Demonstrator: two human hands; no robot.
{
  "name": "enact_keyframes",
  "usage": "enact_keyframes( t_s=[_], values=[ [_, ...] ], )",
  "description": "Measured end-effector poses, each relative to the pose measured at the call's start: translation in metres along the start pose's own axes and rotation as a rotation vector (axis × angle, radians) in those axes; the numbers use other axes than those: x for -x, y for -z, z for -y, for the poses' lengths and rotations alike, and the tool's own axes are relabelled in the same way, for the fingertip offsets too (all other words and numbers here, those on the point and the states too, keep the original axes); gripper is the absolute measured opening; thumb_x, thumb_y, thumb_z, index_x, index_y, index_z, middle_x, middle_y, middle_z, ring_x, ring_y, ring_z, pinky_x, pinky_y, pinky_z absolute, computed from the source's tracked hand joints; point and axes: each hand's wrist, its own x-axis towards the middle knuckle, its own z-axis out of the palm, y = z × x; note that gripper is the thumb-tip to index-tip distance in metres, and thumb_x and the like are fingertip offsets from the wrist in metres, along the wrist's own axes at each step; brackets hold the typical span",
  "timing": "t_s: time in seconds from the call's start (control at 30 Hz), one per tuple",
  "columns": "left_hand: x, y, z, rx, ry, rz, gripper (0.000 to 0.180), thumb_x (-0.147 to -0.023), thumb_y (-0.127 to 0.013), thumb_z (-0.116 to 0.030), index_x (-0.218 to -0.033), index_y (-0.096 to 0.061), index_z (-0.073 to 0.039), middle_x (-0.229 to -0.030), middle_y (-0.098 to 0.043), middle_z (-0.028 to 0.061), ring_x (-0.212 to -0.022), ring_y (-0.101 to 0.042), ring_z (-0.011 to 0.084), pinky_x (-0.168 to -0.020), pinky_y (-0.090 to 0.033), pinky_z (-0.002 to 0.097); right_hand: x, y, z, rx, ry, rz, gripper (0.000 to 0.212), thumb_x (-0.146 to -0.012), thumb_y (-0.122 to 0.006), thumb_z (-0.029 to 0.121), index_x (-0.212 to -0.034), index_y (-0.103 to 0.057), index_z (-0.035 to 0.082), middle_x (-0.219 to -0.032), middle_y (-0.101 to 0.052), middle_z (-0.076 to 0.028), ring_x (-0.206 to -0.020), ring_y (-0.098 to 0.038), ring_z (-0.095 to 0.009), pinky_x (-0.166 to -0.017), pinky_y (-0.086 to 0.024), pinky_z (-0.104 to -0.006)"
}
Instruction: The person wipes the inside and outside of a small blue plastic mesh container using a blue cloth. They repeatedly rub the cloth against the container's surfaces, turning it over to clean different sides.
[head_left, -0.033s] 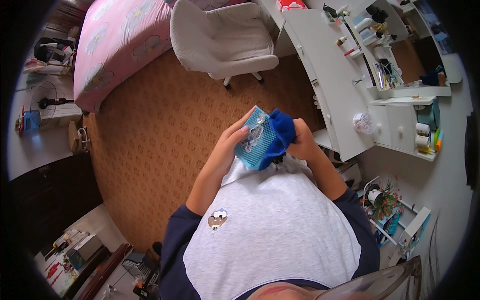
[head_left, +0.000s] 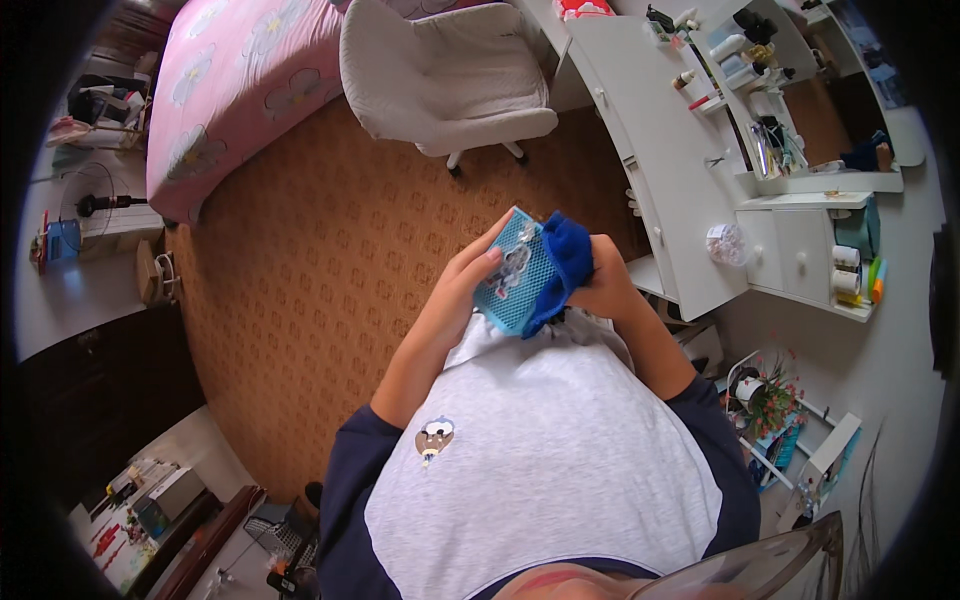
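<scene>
My left hand is closed on the left edge of a light blue box-shaped object, its thumb lying on the front face. That face has a mesh-like pattern and a cartoon figure. My right hand grips a bunched dark blue cloth, which covers the right side of the object and touches it. Most of the right fingers are hidden behind the cloth and the hand itself. Both hands are in front of my chest, above the floor.
A white padded swivel chair stands ahead, beside a bed with a pink floral cover. Along the right runs a white dressing table with a mirror and small bottles. A potted plant sits on a rack at the lower right.
Both hands, with the light blue object and the cloth, have shifted very slightly up and to the right. The grip looks the same.
</scene>
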Motion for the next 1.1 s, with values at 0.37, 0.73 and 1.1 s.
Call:
enact_keyframes(
  t_s=[0.37, 0.73, 1.1],
  values=[
    [-0.026, -0.007, 0.010, 0.051, 0.029, 0.022, 0.053, -0.097, -0.049, -0.028, -0.145, -0.036, -0.009, -0.131, -0.054, 0.0073, -0.115, -0.053, 0.0139, -0.099, -0.040, 0.0267, 0.013, -0.008, -0.001, -0.046, 0.007, -0.375, 0.043, -0.075, -0.073, 0.009, -0.113, -0.055, -0.001, -0.100, -0.064, -0.010, -0.092, -0.060, -0.016, -0.082, -0.048, -0.0310],
    [-0.023, -0.018, 0.017, 0.155, 0.001, -0.087, 0.054, -0.098, -0.047, -0.024, -0.146, -0.031, -0.007, -0.135, -0.051, 0.0091, -0.118, -0.051, 0.0153, -0.100, -0.040, 0.0291, 0.006, -0.001, -0.004, -0.058, -0.024, -0.301, 0.064, -0.073, -0.078, 0.015, -0.126, -0.046, -0.001, -0.113, -0.059, -0.012, -0.104, -0.057, -0.020, -0.091, -0.044, -0.0330],
    [-0.021, -0.010, 0.020, 0.103, -0.077, -0.184, 0.052, -0.096, -0.051, -0.022, -0.142, -0.038, -0.002, -0.130, -0.054, 0.0094, -0.113, -0.055, 0.0142, -0.095, -0.043, 0.0268, -0.006, -0.008, -0.015, 0.170, 0.018, -0.421, 0.031, -0.084, -0.069, 0.017, -0.100, -0.055, -0.005, -0.071, -0.062, -0.014, -0.062, -0.063, -0.021, -0.053, -0.046, -0.0300]
  ],
)
